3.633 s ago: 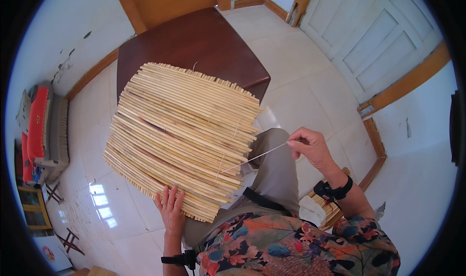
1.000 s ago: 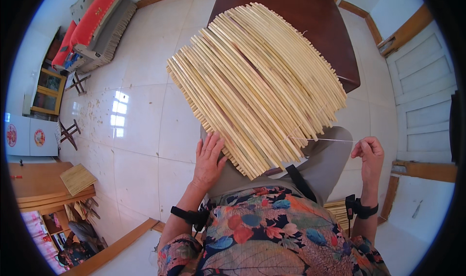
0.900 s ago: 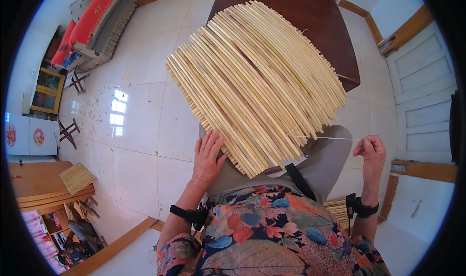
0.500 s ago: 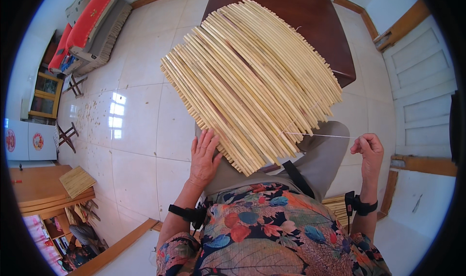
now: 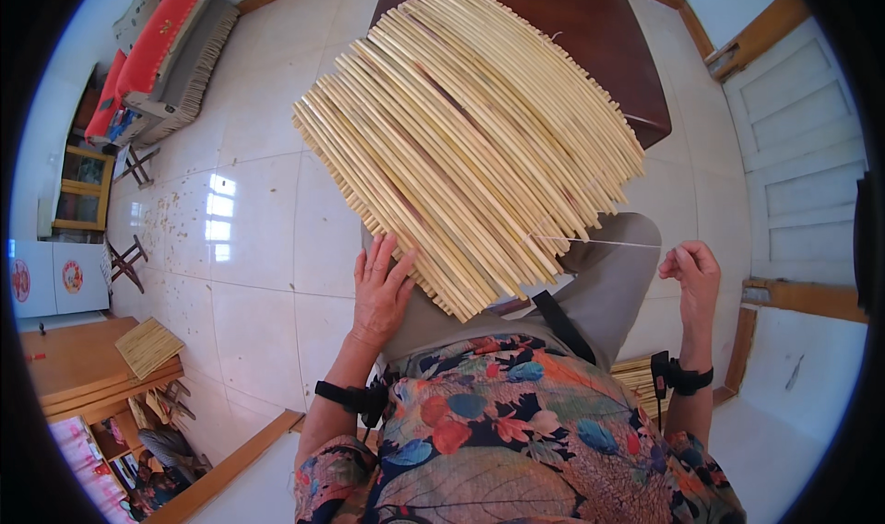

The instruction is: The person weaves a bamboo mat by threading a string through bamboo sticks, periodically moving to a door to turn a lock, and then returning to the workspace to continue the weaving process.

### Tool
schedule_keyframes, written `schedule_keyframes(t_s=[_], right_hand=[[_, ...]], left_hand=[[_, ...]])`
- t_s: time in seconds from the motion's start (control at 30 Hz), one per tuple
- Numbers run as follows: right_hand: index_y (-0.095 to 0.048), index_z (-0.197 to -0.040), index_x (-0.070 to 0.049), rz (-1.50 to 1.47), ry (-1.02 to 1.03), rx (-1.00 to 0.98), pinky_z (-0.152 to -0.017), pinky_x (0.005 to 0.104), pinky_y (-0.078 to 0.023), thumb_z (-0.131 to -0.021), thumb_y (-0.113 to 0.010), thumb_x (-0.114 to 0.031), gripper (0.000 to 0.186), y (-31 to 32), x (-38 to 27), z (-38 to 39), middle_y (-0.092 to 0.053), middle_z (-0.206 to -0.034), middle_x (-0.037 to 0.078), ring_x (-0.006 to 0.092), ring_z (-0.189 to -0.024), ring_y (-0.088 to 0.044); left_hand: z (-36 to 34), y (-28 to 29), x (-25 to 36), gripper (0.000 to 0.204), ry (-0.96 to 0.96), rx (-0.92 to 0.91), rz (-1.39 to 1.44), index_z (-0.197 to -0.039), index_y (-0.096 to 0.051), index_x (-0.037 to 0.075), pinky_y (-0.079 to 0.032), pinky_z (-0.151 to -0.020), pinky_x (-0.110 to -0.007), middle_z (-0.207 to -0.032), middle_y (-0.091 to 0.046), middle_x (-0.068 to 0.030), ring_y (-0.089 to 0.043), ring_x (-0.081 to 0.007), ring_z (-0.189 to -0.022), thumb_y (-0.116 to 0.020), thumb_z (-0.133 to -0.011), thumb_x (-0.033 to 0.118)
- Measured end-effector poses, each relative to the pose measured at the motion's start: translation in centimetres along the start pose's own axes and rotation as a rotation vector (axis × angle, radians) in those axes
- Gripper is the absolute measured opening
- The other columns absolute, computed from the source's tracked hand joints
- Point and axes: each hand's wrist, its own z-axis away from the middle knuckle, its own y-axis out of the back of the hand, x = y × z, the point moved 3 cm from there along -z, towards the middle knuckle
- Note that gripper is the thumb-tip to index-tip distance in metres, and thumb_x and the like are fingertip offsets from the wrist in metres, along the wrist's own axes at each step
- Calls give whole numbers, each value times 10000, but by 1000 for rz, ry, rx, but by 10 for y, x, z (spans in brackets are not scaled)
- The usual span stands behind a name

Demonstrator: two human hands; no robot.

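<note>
A mat of thin straw-coloured stalks (image 5: 461, 146), laid side by side in layers, rests across my lap and on the dark table. My left hand (image 5: 380, 289) lies flat against its lower left edge, fingers spread over the stalk ends. From the mat's near right part a white thread (image 5: 613, 243) runs out taut to the right. My right hand (image 5: 691, 270) pinches the thread's end, held off the mat beyond my right knee. Whether a needle sits in those fingers is too small to tell.
A dark red-brown table (image 5: 590, 26) stands ahead under the mat's far part. At far left are a sofa with a red cover (image 5: 166, 35) and a folding stool (image 5: 126, 261). A small stalk mat (image 5: 147, 347) lies on a wooden table. Scraps litter the tiled floor.
The whole view has shifted slightly, so mat and hands appear a little higher and further left. My right hand still holds the thread taut; my left hand stays on the mat's edge.
</note>
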Motion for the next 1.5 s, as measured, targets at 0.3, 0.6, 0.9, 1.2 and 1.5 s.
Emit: schedule_keyframes(t_s=[0.3,0.6,0.9,1.2,1.5], right_hand=[[-552,-824,-9,-53,-58,10,-560,240,-494,-836,-552,-86,77,1,4,5,-591,-712,63,125,-595,-580],[-559,-823,-2,-127,-3,-136,-599,240,-499,-809,-575,-39,42,-9,-16,21,-599,-722,70,131,-642,-598],[-567,-841,6,-217,-19,-313,-657,225,-484,-813,-576,-31,47,-22,-26,47,-598,-777,59,113,-715,-598],[-567,-822,31,-140,-170,-414,-661,242,-489,-812,-574,-20,52,-45,-10,48,-593,-796,83,139,-728,-602],[-555,-791,9,-60,-220,-377,-621,257,-487,-799,-581,-50,65,-56,23,47,-603,-709,83,144,-656,-599]], left_hand=[[0,0,11,508,-86,70,-140,-1218,-490,106,-120,-1045,-519,-1363,-340,-93,-259,-312,-1289,-603,-724,78],[-52,8,66,546,-356,-126,-127,-1214,-484,112,-128,-1040,-533,-1356,-359,-72,-279,-255,-1289,-647,-694,123],[-101,-36,118,603,-480,-302,-66,-1305,-359,88,-84,-1045,-530,-1387,-307,-98,-226,-268,-1312,-582,-776,270],[-101,-49,109,574,-432,-332,-171,-1310,-358,102,-91,-1049,-519,-1389,-313,-70,-240,-235,-1309,-552,-805,296],[-98,-62,102,534,-516,-300,-149,-1327,-346,137,-87,-1063,-497,-1410,-283,-29,-221,-183,-1318,-472,-858,359]])
